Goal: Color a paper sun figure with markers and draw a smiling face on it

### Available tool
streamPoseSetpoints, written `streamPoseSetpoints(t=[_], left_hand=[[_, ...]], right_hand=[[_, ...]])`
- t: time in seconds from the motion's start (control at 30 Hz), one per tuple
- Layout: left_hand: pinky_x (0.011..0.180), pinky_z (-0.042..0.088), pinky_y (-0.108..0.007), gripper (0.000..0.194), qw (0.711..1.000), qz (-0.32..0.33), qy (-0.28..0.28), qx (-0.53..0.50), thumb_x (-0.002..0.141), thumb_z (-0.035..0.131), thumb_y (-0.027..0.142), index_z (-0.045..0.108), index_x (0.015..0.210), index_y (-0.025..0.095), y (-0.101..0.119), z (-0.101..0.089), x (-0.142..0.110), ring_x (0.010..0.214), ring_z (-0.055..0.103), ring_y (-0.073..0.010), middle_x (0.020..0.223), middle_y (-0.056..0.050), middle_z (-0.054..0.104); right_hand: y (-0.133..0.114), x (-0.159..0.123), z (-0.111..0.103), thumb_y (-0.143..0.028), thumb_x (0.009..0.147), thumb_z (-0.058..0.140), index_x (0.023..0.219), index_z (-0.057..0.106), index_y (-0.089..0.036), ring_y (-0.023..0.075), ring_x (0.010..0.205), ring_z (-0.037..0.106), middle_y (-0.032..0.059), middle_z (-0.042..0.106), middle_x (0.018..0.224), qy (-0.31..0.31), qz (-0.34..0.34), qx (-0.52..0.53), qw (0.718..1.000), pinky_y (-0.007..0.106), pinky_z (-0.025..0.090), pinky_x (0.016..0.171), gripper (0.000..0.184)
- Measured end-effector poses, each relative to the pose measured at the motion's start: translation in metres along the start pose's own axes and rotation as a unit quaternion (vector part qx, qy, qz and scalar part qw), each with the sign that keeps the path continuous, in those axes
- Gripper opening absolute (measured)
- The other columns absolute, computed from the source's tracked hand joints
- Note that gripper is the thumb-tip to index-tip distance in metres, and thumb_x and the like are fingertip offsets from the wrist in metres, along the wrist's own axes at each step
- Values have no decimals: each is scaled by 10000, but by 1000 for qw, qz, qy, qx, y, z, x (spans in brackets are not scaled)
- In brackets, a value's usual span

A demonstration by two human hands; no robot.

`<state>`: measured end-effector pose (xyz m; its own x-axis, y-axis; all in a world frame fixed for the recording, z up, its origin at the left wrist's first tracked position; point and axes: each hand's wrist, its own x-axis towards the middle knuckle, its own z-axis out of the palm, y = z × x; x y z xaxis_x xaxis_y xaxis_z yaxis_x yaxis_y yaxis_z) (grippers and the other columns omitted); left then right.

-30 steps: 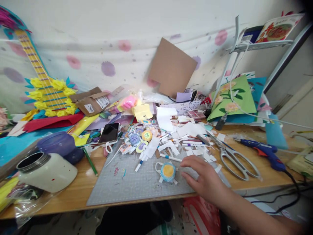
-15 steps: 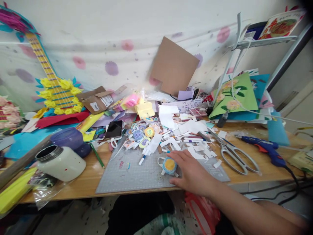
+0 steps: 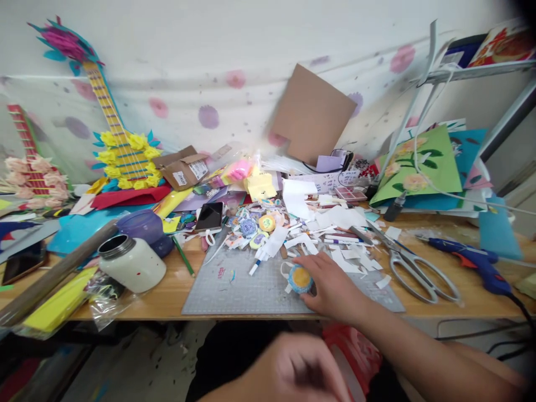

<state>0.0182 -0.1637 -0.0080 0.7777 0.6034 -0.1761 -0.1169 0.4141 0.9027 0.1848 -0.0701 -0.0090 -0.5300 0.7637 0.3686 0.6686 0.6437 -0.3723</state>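
My right hand [image 3: 335, 287] is over the front of the grey cutting mat [image 3: 243, 290], its thumb and fingers closed around the right side of a small round paper badge [image 3: 300, 278]. The badge has a yellow centre, a blue rim and white paper loops or tabs on its left. Low in the foreground is my left hand [image 3: 297, 368], curled and smeared by motion, in front of the table edge; whether anything is in it does not show. Behind the mat lies a heap of paper scraps [image 3: 310, 237] with several similar round badges [image 3: 267, 223] and a blue-capped marker [image 3: 254, 267].
Scissors [image 3: 412, 268] and a blue glue gun [image 3: 469, 259] lie to the right. On the left are a white jar [image 3: 133, 265], a purple container [image 3: 140, 226], a green pencil [image 3: 183, 255] and a phone [image 3: 209, 216]. Paper-flower guitars [image 3: 125, 159] stand at the back left.
My left hand has come into view at the bottom. The right hand stays at the badge, fingers closer round it. The view has swung slightly left.
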Motion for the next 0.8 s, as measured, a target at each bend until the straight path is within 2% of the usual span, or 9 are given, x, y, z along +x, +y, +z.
streamPoseSetpoints(t=[0.03,0.07,0.1,0.13,0.2,0.4,0.57,0.73,0.8], left_hand=[[573,384,-230,212,987,51,150,-9,712,695,390,601,705,201,4,-7,2,595,482,-114,628,24,501],[563,361,-217,194,954,96,285,-17,713,687,347,583,671,189,7,-15,3,566,439,-98,589,37,472],[564,354,-208,171,918,128,374,-33,722,674,320,574,684,187,9,-22,4,569,428,-93,593,42,468],[568,360,-207,159,893,146,422,-49,737,659,314,569,705,187,10,-29,5,579,436,-93,615,39,485],[591,397,-226,171,891,147,425,-59,767,643,347,581,790,189,14,-39,7,639,493,-110,727,11,555],[744,452,-285,272,925,169,340,7,801,612,431,591,931,192,44,-44,17,877,548,-173,952,-36,611],[700,422,-254,172,935,135,327,34,773,642,311,541,749,173,65,-55,34,786,567,-145,868,-32,654],[627,388,-238,174,936,119,323,72,755,636,288,516,695,178,81,-72,37,693,572,-137,757,-25,676],[615,384,-239,178,934,109,328,88,748,640,297,516,700,180,87,-78,35,705,583,-145,781,-31,685]], right_hand=[[-2,-1,-2,-126,651,663,1211,524,-145,294,1027,528,124,623,1140,19,-4,0,1000,468,432,918,577],[-5,-2,-5,-135,663,674,1218,504,-146,291,1045,520,128,612,1148,40,-9,0,999,464,431,924,581],[-7,-4,-8,-154,680,685,1234,475,-147,289,1066,511,134,597,1161,60,-15,0,998,462,429,933,593],[-10,-6,-10,-181,699,694,1252,445,-149,287,1085,503,141,583,1173,80,-24,1,997,459,428,941,608],[-15,-11,-12,-225,734,698,1282,393,-160,283,1108,496,151,559,1190,110,-44,2,993,455,436,946,630],[-24,-16,-11,-200,751,681,1298,357,-200,300,1100,516,153,534,1191,144,-69,1,987,478,470,924,636],[-21,-17,-11,-191,740,705,1296,356,-215,313,1100,508,149,531,1180,132,-60,7,989,498,462,927,657],[-1,-26,-20,-353,682,788,1396,228,-242,287,1092,526,157,433,1300,78,-35,70,994,447,479,930,915],[11,-29,-23,-328,761,715,1390,235,-265,231,951,588,128,486,1232,59,-1,102,993,420,505,879,794]])
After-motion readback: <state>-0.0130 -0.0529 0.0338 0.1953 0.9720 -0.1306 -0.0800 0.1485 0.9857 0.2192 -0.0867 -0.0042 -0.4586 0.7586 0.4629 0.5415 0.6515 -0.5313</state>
